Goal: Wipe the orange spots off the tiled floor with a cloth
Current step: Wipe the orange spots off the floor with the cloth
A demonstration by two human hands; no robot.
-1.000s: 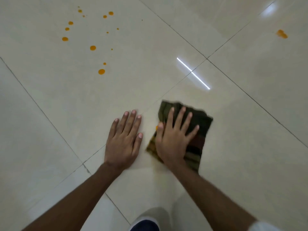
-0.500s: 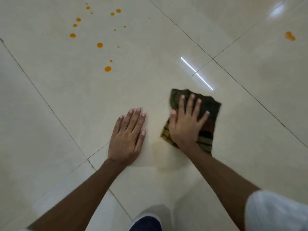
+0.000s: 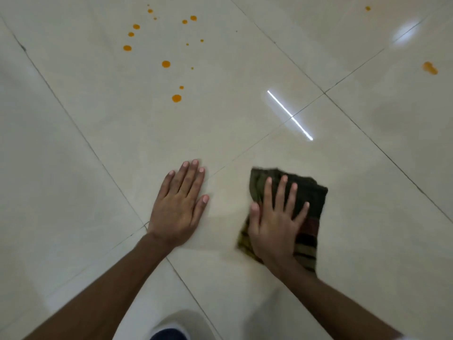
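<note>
My right hand [image 3: 275,220] lies flat, fingers spread, pressing a dark striped cloth [image 3: 310,217] onto the cream tiled floor [image 3: 73,180]. My left hand [image 3: 180,206] rests flat on the bare tile to the left of the cloth, holding nothing. A cluster of several orange spots [image 3: 176,98] lies further ahead at upper left, the nearest well beyond my left fingertips. Another orange smear [image 3: 429,67] sits far right, with a small orange dot [image 3: 367,8] above it.
Grout lines cross the floor diagonally and meet at a joint [image 3: 324,93] ahead of the cloth. A bright strip of reflected light [image 3: 290,115] lies on the tile. A dark shoe tip [image 3: 169,333] shows at the bottom edge.
My right hand has slid the cloth to the right, away from my left hand. An orange mark by the thumb a second ago no longer shows. The left hand stays planted.
</note>
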